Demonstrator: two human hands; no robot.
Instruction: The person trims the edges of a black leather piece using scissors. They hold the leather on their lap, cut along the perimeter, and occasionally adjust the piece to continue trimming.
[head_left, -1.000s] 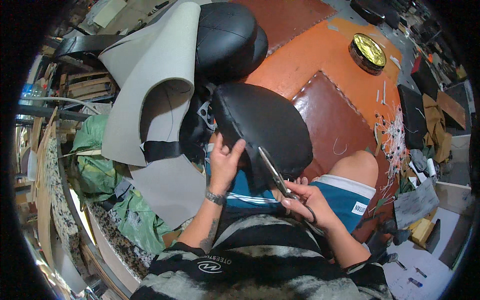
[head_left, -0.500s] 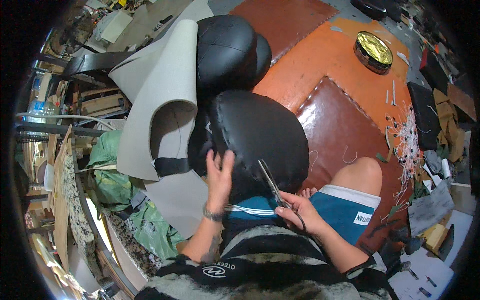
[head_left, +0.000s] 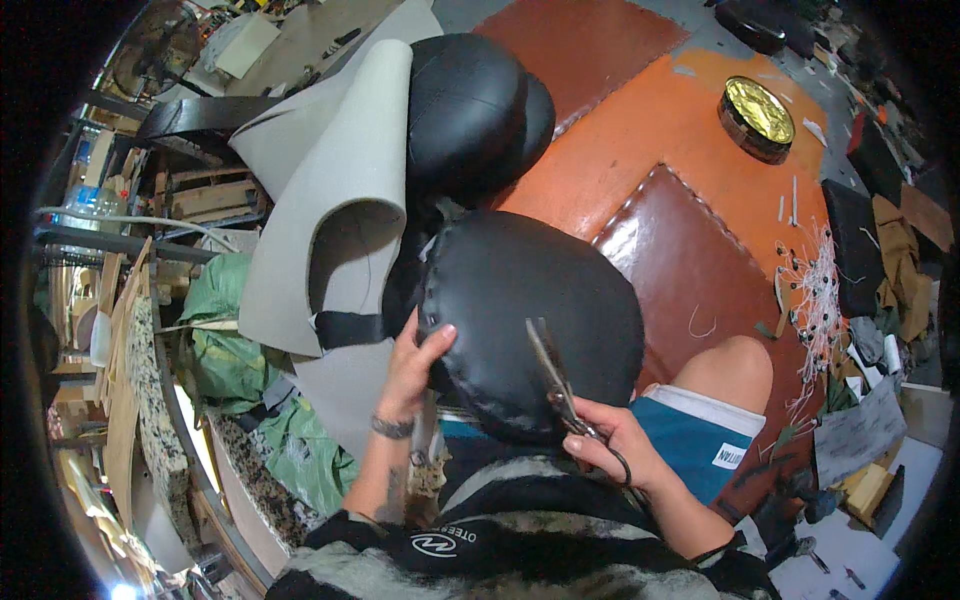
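A round black cushion, smooth and leather-like, lies tilted over my lap, with stitches or tacks along its left edge. My left hand grips that edge, its thumb on top and its fingers hidden beneath. In my right hand is a pair of metal scissors, with a finger loop showing beside the palm. Their blades point up and away from me over the cushion and look closed, though they are somewhat blurred. Whether the tips touch the cover I cannot tell.
Beyond the cushion stand more rounded black cushions. A rolled grey sheet leans at the left, near a green sack. Brown panels lie on orange flooring. A gold-topped tin and tangled white threads are at the right.
My left hand, loose above the cushion's edge before, now holds that edge. The cushion has tipped and come nearer to me. The scissors remain in my right hand, slightly lower.
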